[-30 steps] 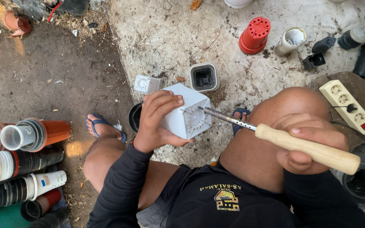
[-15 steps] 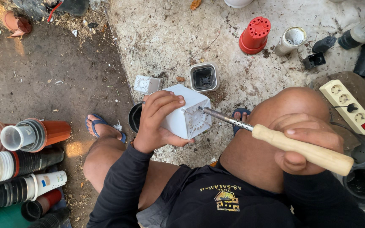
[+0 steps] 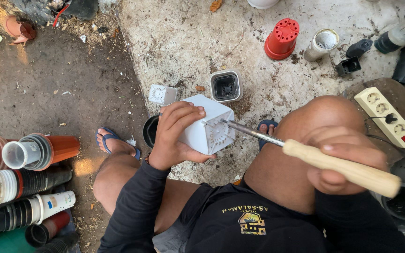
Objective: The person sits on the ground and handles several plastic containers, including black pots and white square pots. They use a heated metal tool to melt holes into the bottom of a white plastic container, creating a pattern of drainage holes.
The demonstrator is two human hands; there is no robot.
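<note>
Tool tip [image 3: 223, 122] nudged nearer white pot [image 3: 207, 131] gripped left, right fingers [image 3: 348, 154] half-hidden gripping handle [image 3: 338, 166]

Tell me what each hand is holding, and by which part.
The left hand grips the white square pot by its side walls. The right hand holds the metal-tipped tool by its wooden handle.

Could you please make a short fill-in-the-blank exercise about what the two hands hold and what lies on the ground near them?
1. The left hand holds a square white plastic pot turned on its ____.
2. The right hand grips a metal-tipped tool by its ____ handle.
3. The tool's tip touches the pot's ____.
4. The upside-down ribbed plastic pot on the concrete is ____.

Missing words: side; wooden; base; red
</note>
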